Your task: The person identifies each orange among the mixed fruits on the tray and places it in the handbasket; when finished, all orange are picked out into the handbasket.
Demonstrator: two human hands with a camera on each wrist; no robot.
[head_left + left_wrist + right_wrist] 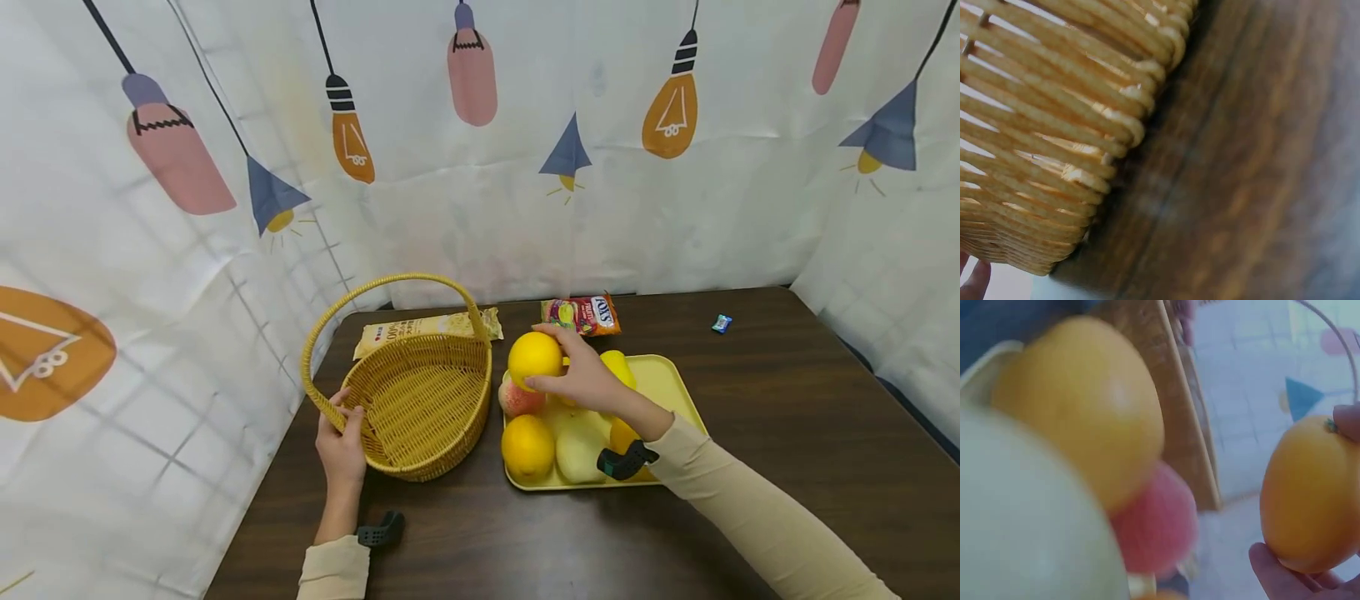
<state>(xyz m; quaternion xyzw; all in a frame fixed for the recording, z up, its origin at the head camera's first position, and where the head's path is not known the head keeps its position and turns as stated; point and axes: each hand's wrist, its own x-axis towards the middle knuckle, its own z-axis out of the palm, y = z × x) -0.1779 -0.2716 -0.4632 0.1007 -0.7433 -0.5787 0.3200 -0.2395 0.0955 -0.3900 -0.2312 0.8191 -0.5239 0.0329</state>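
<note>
One wicker basket [468, 433] stood left of one yellow tray [667, 379], our left hand [341, 446] gripping the basket's side. Two snack packets [581, 315] lay farther back than the tray. Above the tray's left side, our right hand [587, 377] held one orange [535, 360]; one wrapped sweet [722, 323] lay behind-right.

Left-wrist view: basket [1066, 115] cut off, tabletop [1229, 162] blurred.
</note>
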